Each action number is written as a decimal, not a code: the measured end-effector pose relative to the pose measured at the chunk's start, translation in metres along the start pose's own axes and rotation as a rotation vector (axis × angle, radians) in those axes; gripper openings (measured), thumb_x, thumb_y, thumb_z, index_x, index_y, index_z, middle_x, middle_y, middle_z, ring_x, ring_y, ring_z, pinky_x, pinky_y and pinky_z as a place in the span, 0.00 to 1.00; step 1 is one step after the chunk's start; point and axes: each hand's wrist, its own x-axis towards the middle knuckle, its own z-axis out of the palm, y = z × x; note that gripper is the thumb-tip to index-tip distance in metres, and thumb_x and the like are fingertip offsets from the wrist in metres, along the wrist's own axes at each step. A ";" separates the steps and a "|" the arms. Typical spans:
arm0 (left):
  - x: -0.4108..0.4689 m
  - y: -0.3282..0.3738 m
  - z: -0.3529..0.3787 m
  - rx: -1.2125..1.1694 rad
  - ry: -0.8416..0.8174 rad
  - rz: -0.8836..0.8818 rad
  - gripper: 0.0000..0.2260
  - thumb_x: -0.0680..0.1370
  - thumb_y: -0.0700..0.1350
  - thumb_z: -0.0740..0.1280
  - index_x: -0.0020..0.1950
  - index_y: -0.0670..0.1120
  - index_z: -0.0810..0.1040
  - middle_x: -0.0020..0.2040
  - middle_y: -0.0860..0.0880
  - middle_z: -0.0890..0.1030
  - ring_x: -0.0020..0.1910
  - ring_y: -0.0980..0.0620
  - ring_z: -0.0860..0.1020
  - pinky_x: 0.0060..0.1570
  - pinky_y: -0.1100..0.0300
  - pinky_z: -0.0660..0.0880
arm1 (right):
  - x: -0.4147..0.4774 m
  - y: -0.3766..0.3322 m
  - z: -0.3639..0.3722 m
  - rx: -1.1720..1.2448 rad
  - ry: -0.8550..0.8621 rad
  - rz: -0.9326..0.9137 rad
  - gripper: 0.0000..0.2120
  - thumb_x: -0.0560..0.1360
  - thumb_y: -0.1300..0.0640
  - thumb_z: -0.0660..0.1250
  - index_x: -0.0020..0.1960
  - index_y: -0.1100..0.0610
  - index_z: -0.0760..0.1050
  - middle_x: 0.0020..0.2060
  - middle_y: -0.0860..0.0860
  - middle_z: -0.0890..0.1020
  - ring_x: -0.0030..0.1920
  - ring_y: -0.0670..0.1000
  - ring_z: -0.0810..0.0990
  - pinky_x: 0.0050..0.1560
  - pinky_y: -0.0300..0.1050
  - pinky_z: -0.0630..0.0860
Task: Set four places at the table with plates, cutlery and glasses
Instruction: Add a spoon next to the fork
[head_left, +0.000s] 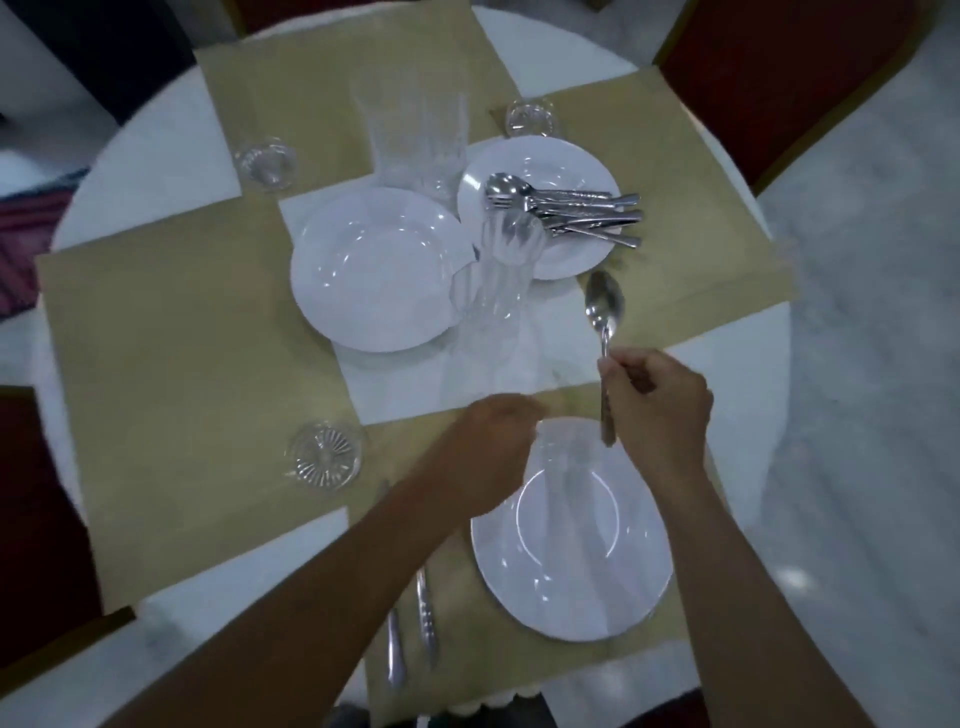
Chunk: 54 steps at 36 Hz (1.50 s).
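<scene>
Two pieces of cutlery (427, 618) lay side by side at the bottom centre of the frame, on a tan mat (467, 675), just left of the near plate (571, 587). Above that plate's far rim the left hand (496, 441) hung with fingers curled, though blur hid whether it held anything. Just right of it, the right hand (660, 405) gripped the handle of a spoon (603, 306), bowl pointing up the frame, off the round white table (260, 561). One glass (324, 456) stood at lower left. At centre sat a big plate (374, 270), with stacked glasses (506, 260) just to its right. Beyond them a far plate (545, 166) carried a heap of cutlery (571, 213). Taller stacked glasses (415, 130) rose at upper centre, with single glasses at upper left (265, 163) and upper right (530, 118).
</scene>
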 end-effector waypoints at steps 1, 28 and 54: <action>-0.017 -0.004 -0.005 0.004 -0.001 -0.028 0.15 0.74 0.36 0.70 0.60 0.41 0.82 0.57 0.44 0.83 0.57 0.45 0.81 0.63 0.57 0.69 | -0.016 0.000 -0.001 0.013 -0.018 0.003 0.02 0.77 0.58 0.72 0.47 0.53 0.84 0.35 0.46 0.83 0.29 0.34 0.78 0.33 0.21 0.67; -0.244 -0.043 -0.018 0.213 -0.458 -0.415 0.44 0.76 0.60 0.68 0.81 0.46 0.45 0.81 0.49 0.40 0.80 0.47 0.40 0.78 0.52 0.46 | -0.220 0.028 0.104 -0.721 -0.296 0.017 0.11 0.81 0.53 0.64 0.46 0.51 0.83 0.35 0.46 0.81 0.34 0.46 0.79 0.35 0.39 0.75; -0.235 -0.044 -0.019 0.225 -0.550 -0.443 0.44 0.76 0.59 0.69 0.81 0.46 0.45 0.81 0.48 0.39 0.79 0.45 0.39 0.76 0.50 0.45 | -0.213 0.034 0.106 -0.929 -0.454 -0.106 0.10 0.83 0.55 0.64 0.57 0.58 0.82 0.47 0.50 0.86 0.46 0.49 0.87 0.47 0.34 0.75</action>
